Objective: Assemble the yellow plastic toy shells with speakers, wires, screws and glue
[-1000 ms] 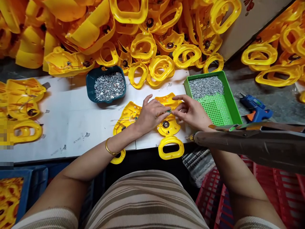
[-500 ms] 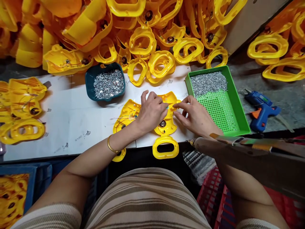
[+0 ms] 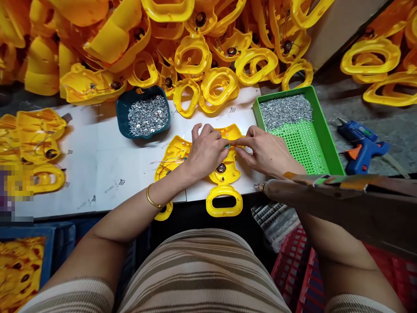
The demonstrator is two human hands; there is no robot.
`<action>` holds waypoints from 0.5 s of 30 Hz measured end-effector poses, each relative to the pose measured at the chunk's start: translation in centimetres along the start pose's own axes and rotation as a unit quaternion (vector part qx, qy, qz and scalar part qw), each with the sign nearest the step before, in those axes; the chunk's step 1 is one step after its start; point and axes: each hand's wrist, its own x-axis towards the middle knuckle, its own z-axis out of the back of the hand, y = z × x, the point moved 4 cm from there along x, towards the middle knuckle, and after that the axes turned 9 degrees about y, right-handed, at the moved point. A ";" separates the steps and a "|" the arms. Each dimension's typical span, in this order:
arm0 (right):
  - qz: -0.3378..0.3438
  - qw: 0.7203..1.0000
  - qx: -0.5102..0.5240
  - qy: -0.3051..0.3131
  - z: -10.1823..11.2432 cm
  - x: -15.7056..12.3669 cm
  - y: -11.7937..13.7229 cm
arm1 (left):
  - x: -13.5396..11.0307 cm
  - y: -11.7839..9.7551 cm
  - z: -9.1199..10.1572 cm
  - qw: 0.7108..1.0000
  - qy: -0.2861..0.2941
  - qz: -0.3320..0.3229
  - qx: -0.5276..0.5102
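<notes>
My left hand [image 3: 208, 150] is curled over a yellow plastic shell half [image 3: 232, 174], its fingertips at a small green circuit board [image 3: 227, 146] inside the shell. From the right, my right hand [image 3: 269, 152] reaches to the same board with its thumb and index finger drawn together; whatever lies between them is too small to make out. A round speaker [image 3: 221, 168] sits lower in this shell. Partly behind my left forearm lies a second yellow shell half [image 3: 176, 150] with thin wires. A yellow ring-shaped piece [image 3: 224, 214] joins the first shell at the table's front edge.
A dark teal tub [image 3: 122, 124] and a green perforated tray [image 3: 335, 152] hold small metal parts. Right of the tray lies a blue glue gun [image 3: 363, 143]. A dark rod-like tool [image 3: 309, 195] crosses above my right forearm. Yellow shells [image 3: 114, 43] pile up at the back.
My right hand has moved left to the circuit board, and its thumb and index finger have come closer together. My left hand stays nearly in place.
</notes>
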 end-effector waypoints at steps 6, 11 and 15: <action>-0.007 1.000 0.005 0.009 0.1 0.1 0.2 | 0.2 0.4 -0.3 1.000 0.010 0.001 -0.021; 0.023 0.996 0.087 -0.027 -0.2 0.4 -0.3 | 0.5 0.5 -0.3 1.000 0.015 0.001 -0.022; 0.011 0.947 0.301 -0.113 -0.3 -0.9 -3.0 | 0.6 0.7 -0.3 0.999 0.025 0.001 -0.021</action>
